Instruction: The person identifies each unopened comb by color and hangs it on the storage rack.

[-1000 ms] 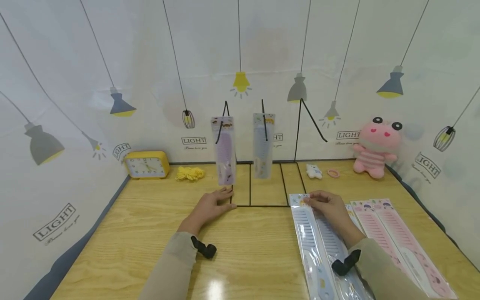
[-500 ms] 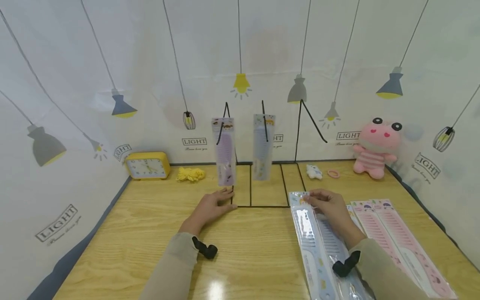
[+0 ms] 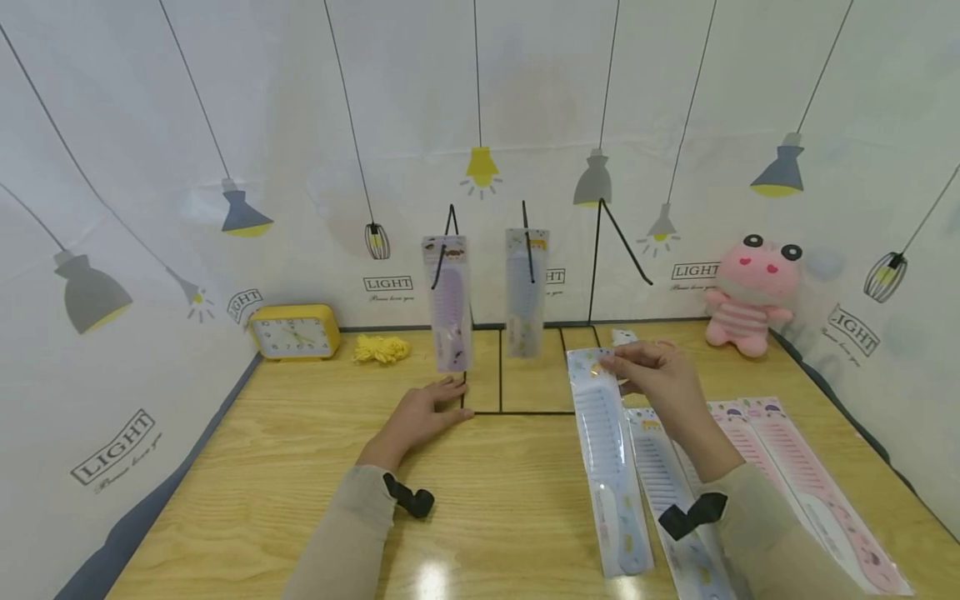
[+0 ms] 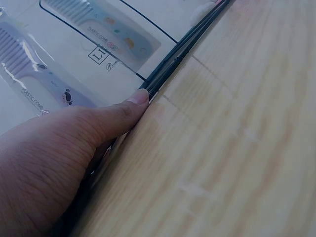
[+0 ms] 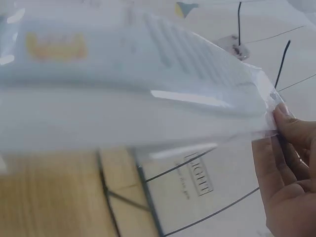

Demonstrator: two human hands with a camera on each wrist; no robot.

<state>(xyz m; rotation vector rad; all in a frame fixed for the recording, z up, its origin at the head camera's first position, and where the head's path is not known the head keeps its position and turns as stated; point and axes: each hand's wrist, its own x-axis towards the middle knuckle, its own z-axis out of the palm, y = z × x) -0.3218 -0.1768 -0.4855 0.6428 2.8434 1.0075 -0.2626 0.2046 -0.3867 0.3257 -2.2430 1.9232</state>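
My right hand (image 3: 667, 392) pinches the top corner of a blue comb in a clear packet (image 3: 602, 450), which hangs slanting over the table. In the right wrist view the packet (image 5: 123, 98) stretches across, blurred, from the thumb and fingers. My left hand (image 3: 423, 417) rests at the front left corner of a black wire rack (image 3: 537, 413), its thumb (image 4: 133, 101) lying along the base wire. From two of the rack's hooks hang a purple packaged comb (image 3: 450, 308) and a light blue one (image 3: 525, 321). The right hook (image 3: 626, 242) carries nothing.
At right lie another blue packaged comb (image 3: 663, 475) and pink ones (image 3: 810, 475), partly under the right forearm. Along the back stand a yellow clock (image 3: 294, 332), yellow yarn (image 3: 381, 348), a small white figure (image 3: 622, 337) and a pink plush toy (image 3: 750, 292). A printed curtain rises behind.
My right hand has lifted the blue comb packet from the row on the table, raising it up and slightly left, uncovering another blue comb. The left hand has stayed in place.
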